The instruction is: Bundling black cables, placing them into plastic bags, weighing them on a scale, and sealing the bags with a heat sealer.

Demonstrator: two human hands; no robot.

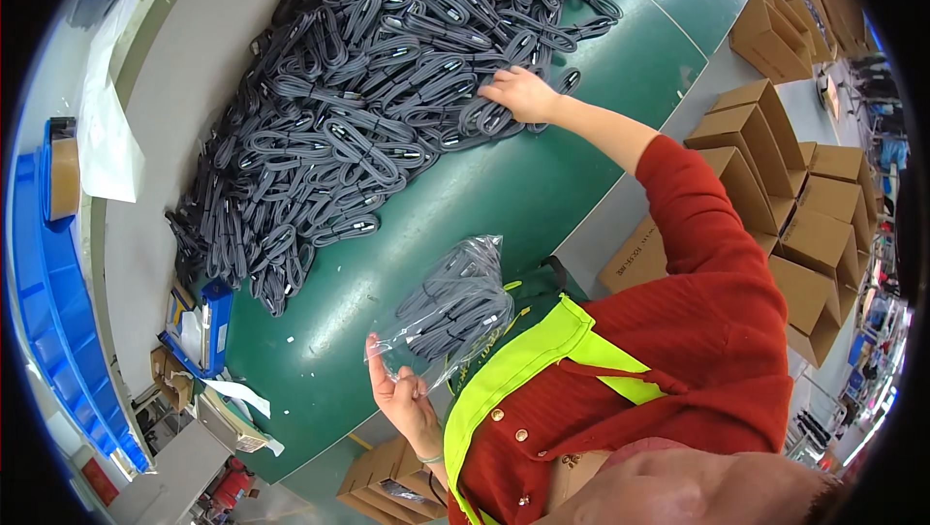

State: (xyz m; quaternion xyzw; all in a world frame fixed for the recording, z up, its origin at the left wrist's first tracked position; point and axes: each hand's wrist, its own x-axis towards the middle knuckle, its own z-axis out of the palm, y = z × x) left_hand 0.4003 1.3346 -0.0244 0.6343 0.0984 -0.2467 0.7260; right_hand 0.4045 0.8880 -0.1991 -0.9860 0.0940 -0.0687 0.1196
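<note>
A clear plastic bag point(484, 263) with several grey cable bundles point(457, 307) inside lies at the table's near edge, against my body. Its open end is held by my left hand point(405, 407), with the index finger stretched along the film and the other fingers curled. Farther off, my right hand point(520, 95) reaches to the near right side of a large heap of coiled grey cables point(368, 89). The fingers are closed on one coiled cable bundle point(487, 118) there; the fingertips are partly hidden.
The heap covers much of the green table point(339, 351). Open cardboard boxes point(751, 138) stand to the right, with another carton point(387, 486) below the table's near left. A blue bin point(218, 326) holding papers sits at the left end. A pale raised edge point(184, 89) runs behind the heap.
</note>
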